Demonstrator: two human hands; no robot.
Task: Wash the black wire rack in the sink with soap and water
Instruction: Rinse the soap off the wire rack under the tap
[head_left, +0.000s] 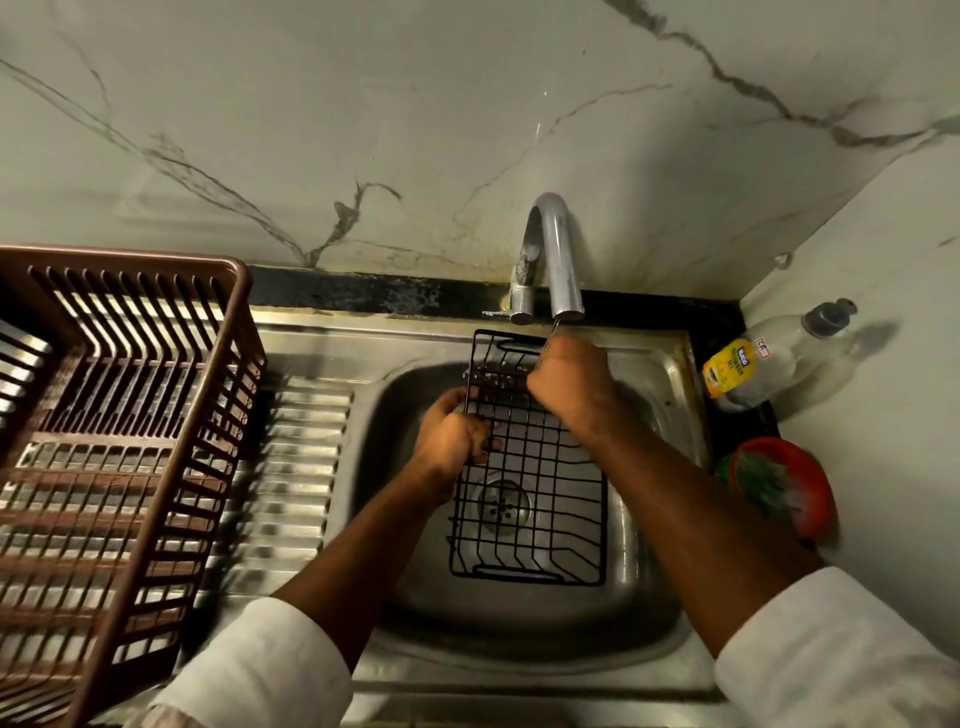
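Veined marble wall (415, 104); black counter strip (363, 291); dim, perhaps artificial, light.

i wear a white long-sleeved top. the left sleeve (270, 670) comes in from seven o'clock and the right sleeve (836, 660) from four o'clock. both cuffs are pushed up, so my forearms are bare from below the elbow to the wrist. the cloth looks plain and a little creased. my left hand (457, 441) and right hand (566, 384) are bare, with no rings, watch or gloves.
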